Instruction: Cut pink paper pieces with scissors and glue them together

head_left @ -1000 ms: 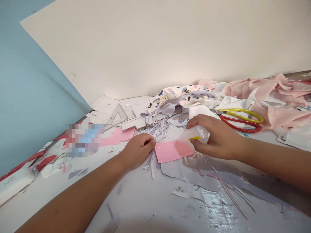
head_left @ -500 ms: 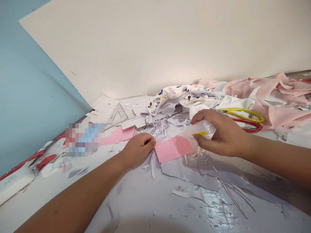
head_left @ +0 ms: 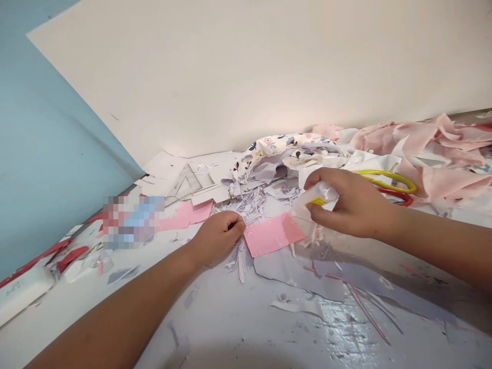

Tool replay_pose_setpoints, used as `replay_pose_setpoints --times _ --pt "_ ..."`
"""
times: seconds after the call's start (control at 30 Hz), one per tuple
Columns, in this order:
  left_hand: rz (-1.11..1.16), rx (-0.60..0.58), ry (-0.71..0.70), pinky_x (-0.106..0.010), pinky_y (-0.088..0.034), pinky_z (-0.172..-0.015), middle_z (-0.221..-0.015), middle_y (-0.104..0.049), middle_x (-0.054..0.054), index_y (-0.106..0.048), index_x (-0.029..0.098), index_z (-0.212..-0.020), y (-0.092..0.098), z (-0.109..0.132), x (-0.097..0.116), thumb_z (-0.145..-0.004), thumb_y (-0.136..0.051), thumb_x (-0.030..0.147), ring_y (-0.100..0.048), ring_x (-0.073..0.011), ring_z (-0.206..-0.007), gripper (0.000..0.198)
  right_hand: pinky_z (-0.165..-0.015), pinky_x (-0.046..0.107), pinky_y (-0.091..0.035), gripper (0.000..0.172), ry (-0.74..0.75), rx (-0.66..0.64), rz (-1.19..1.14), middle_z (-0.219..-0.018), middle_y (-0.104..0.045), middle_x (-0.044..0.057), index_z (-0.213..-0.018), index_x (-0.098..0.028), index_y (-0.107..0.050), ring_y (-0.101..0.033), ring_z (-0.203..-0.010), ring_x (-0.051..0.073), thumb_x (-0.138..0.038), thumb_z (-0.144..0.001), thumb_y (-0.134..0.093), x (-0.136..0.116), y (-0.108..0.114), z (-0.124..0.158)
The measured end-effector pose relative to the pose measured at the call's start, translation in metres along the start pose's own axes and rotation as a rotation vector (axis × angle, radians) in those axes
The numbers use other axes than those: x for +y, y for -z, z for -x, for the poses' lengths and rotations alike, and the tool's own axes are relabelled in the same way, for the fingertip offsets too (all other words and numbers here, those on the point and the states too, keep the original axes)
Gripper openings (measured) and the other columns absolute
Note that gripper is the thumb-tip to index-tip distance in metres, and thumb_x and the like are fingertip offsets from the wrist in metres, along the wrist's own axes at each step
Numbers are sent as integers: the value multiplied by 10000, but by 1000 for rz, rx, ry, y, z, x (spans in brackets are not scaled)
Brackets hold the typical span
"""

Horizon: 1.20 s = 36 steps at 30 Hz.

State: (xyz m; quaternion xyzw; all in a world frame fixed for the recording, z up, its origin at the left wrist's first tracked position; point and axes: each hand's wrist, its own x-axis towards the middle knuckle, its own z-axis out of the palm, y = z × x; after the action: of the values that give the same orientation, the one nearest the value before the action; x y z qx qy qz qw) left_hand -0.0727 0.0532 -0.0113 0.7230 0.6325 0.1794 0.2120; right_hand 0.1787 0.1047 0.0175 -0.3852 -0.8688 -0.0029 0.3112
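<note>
My left hand (head_left: 219, 236) is closed in a pinch on the left edge of a small pink piece of paper (head_left: 272, 237). Shiny wet dabs dot the paper's upper face. In my right hand (head_left: 346, 202) is a translucent white glue bottle (head_left: 305, 201) with a yellow label, tilted with its lower end toward the paper's right end. My fingers cover part of the bottle, and its tip is hard to make out. Right behind that hand lie scissors with a yellow handle loop (head_left: 395, 179) and a red one (head_left: 397, 196).
Shredded paper strips (head_left: 251, 202) lie behind the pink paper. Farther back are a clear set square (head_left: 187, 180), a flowered cloth (head_left: 272, 146) and crumpled pink fabric (head_left: 430, 141). Another pink piece (head_left: 194, 212) is to the left. Thin scraps (head_left: 369, 312) litter the front.
My right hand has risen slightly and tilted the glue bottle, uncovering more of the paper's right end. More wet dabs show on the paper. My left hand stays in place.
</note>
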Motion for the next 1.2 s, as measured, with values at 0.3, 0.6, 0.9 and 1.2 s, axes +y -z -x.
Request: replay_pose_setpoints --times 0.3,0.6,0.9,1.2 --pt "0 9 -11 -235 -311 -506 -558 -450 32 -405 195 -581 -1 -1 -1 -778 -346 310 -397 -114 -537 235 -535 266 -384 268 -51 -121 -40 -801 -617 40 -887 -204 -517 -574 -666 201 -345 -659 -513 -9 -6 1" --pt "-5 0 -5 -241 -313 -506 -556 -459 24 -410 194 -583 0 0 3 -773 -333 314 -400 -119 -530 238 -453 232 -351 222 -167 -58 -117 -637 -550 -27 -848 -216 -488 -473 -438 112 -309 -649 -524 -5 1 -2" --pt "9 1 -4 -236 -304 -493 -556 -448 25 -402 196 -584 -1 0 0 -776 -332 317 -387 -117 -522 237 -424 232 -321 168 -250 25 -128 -555 -513 -35 -773 -218 -491 -455 -430 116 -275 -622 -540 1 8 -9" --pt "-19 0 -6 -240 -306 -506 -567 -453 24 -412 194 -589 0 -1 1 -779 -336 330 -401 -120 -540 245 -410 227 -350 95 -166 -198 -250 -562 -524 -40 -709 -219 -483 -462 -449 116 -247 -626 -519 -4 2 -6"
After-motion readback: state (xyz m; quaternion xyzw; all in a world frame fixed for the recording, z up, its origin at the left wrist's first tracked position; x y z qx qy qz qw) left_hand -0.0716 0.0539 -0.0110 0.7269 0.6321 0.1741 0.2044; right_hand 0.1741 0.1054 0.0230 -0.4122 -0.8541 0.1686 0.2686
